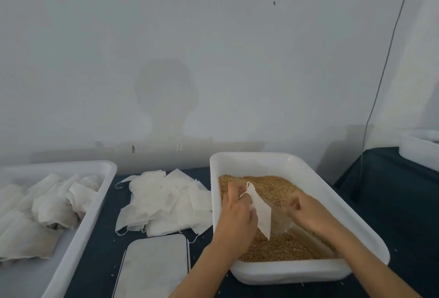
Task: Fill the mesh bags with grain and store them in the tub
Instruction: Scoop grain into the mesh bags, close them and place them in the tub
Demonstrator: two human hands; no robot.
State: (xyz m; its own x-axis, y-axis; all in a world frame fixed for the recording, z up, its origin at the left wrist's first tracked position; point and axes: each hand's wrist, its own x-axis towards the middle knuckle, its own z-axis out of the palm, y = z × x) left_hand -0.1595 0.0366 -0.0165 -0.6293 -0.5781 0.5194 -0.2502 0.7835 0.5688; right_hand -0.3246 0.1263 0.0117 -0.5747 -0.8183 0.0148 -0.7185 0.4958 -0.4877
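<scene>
A white tub (240,157) at centre right holds brown grain (273,186). Over it my left hand (237,214) pinches a white mesh bag (261,212) that hangs above the grain. My right hand (308,210) is blurred just right of the bag, fingers curled, low over the grain; whether it holds grain or the bag I cannot tell. A pile of empty mesh bags (166,200) lies on the dark table left of the tub. A second white tub (90,221) at the left holds several filled bags (47,205).
A flat white rectangle with a dark edge (154,267) lies near the front between the tubs. Another white tub (418,148) stands on a dark table at the far right. A cable (380,79) runs down the wall.
</scene>
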